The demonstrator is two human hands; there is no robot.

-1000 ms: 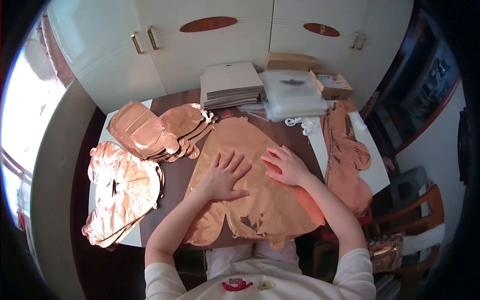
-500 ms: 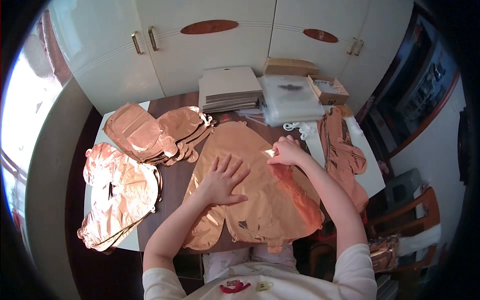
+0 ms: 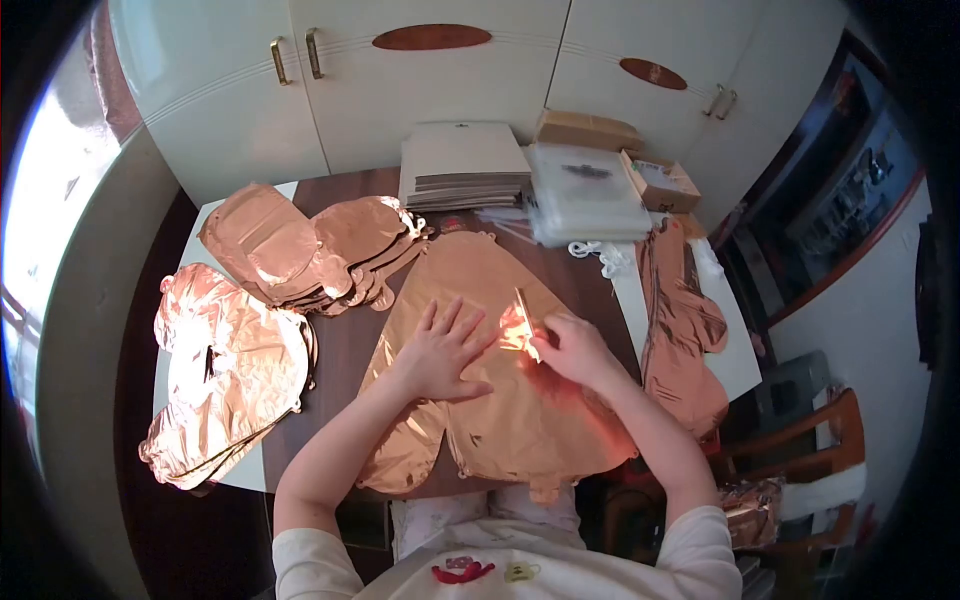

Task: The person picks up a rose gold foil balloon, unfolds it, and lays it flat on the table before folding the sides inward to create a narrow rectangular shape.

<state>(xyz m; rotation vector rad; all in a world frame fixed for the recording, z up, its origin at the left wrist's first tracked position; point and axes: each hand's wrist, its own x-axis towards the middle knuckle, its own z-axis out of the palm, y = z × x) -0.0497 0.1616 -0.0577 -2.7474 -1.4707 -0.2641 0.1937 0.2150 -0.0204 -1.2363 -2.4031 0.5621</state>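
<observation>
From my distant seat I see the large copper foil sheet (image 3: 510, 420) lying in the middle of the table (image 3: 340, 365), before the person. The left hand (image 3: 443, 355) rests flat upon it, fingers spread wide. The right hand (image 3: 570, 350) has its fingers narrow, pinching a thin bright strip (image 3: 525, 318) above the sheet; whether this is a foil edge, I cannot tell.

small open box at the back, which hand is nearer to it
Right. The right hand, holding foil, is on the person's side of the small open box and left of it; the left hand, flat on the foil, is farther left.
</observation>
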